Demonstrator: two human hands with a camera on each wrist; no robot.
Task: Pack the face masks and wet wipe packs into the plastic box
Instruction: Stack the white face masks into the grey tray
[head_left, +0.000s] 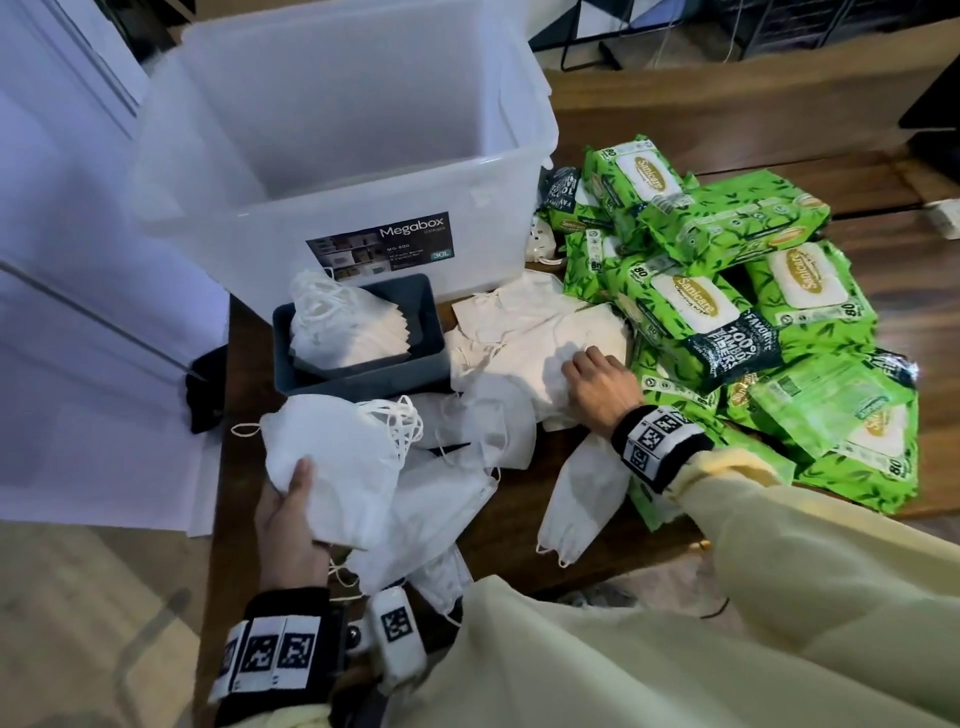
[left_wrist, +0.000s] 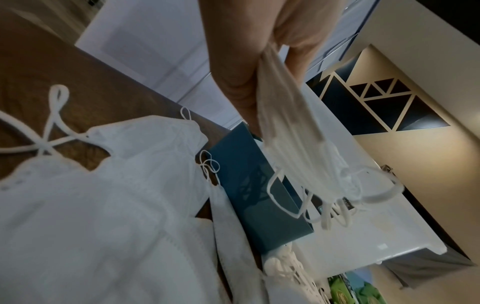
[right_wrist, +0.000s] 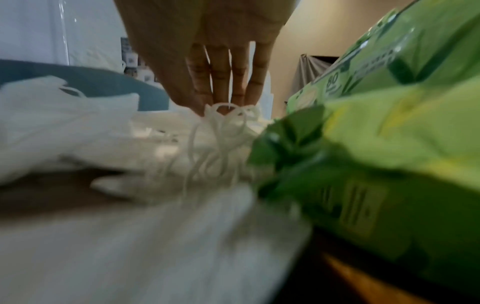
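My left hand (head_left: 288, 512) grips a stack of white face masks (head_left: 332, 457) above the table's near left part; in the left wrist view thumb and fingers (left_wrist: 241, 86) pinch the stack (left_wrist: 293, 148), ear loops dangling. My right hand (head_left: 597, 384) reaches with straight fingers (right_wrist: 221, 82) onto a pile of cream masks (head_left: 530, 338), fingertips touching their ear loops (right_wrist: 226, 117). Loose white masks (head_left: 452, 499) lie scattered between my hands. A heap of green wet wipe packs (head_left: 727, 291) lies at the right. The clear plastic box (head_left: 332, 135) stands open behind.
A small dark blue tray (head_left: 421, 306) holding more masks sits in front of the box. White panels (head_left: 67, 260) stand off the table's left edge. The wooden table (head_left: 675, 119) runs back on the right.
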